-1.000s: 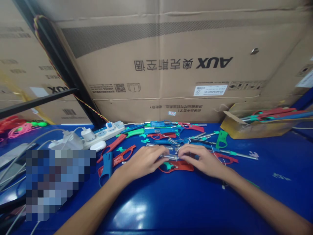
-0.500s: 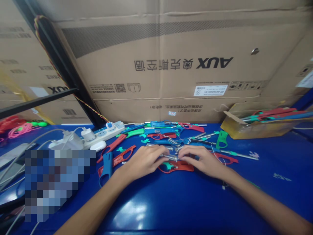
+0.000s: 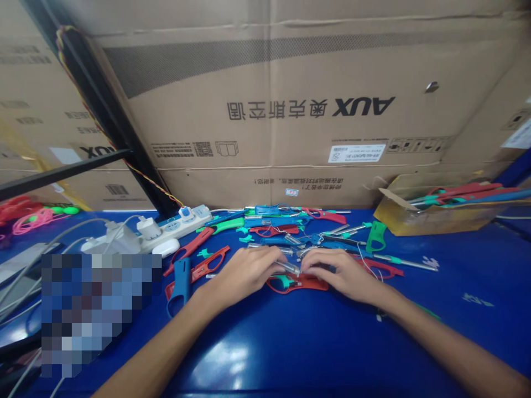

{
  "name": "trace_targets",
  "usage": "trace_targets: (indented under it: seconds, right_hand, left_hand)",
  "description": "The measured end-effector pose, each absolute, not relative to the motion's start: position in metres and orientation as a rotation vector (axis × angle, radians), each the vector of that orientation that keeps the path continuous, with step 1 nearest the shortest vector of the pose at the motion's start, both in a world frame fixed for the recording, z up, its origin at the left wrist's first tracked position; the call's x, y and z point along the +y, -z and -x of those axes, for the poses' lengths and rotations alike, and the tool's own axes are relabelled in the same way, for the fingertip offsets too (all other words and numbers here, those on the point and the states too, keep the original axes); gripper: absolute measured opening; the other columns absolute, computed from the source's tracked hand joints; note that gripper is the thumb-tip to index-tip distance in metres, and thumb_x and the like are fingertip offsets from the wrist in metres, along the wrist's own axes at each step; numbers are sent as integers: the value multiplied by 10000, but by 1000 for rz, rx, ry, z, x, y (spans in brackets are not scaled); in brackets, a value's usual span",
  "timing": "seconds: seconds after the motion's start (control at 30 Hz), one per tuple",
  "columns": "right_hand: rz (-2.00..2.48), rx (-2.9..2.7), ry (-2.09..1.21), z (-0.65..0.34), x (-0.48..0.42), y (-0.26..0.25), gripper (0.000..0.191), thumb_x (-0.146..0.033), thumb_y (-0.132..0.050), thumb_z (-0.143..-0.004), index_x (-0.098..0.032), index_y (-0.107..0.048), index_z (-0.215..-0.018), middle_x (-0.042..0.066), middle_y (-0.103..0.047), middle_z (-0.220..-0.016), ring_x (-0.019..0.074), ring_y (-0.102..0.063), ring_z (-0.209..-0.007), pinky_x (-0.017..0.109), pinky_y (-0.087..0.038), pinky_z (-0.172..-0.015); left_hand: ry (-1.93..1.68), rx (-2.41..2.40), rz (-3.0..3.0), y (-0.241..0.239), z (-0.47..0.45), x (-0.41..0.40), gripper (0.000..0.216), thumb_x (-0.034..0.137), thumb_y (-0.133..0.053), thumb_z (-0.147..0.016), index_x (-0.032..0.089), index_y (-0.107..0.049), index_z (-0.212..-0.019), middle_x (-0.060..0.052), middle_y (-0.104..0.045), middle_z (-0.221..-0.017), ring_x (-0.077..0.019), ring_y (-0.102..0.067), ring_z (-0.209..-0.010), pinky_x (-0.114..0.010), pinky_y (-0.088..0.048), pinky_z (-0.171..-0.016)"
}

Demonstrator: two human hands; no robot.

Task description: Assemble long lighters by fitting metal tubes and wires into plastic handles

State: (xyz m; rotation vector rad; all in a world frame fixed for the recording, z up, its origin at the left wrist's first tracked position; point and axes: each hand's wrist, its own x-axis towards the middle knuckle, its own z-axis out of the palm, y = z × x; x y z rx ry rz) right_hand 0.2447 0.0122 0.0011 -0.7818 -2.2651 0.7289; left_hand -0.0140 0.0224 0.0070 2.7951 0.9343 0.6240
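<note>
My left hand [image 3: 259, 269] pinches a small clear, tube-shaped lighter fuel tank [image 3: 289, 267] that slants down to the right. Close to the tank's lower end, the fingers of my right hand [image 3: 332, 270] are pressed together; whatever they grip is too small to make out. Just below both hands lies a red lighter handle shell [image 3: 311, 283], with a green trigger piece [image 3: 286, 281] inside it. Behind my fingers are more silver tubes and thin white wires. A red shell half [image 3: 211, 262] and a blue handle [image 3: 182, 279] lie left of my left hand.
Several lighter parts, including a green handle [image 3: 376, 236], spread across the blue table [image 3: 249, 348]. An open carton [image 3: 435, 221] of lighters stands at right. A power strip [image 3: 178, 225] with chargers sits at left. Large cardboard [image 3: 199, 121] walls the back.
The fuel tank's right end has tipped slightly downward, and my right fingertips have shifted a little with it. The red shell beneath has moved slightly left.
</note>
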Motion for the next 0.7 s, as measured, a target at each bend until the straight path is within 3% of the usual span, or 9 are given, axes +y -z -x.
trace_targets:
  seconds: [0.7]
  right_hand:
    - [800,-2181,-736,-246,10,-8,196,-297,-546,-994,-221,-712,-922,37,-734,-954,170,-681,-895,330,-537,-839]
  left_hand:
    - [-877,862,-2762,0,9,22,210,303,-433,-1066,184,-604,-1043,-51,-714,-997,-180,-698,-915,-320,-572,-776]
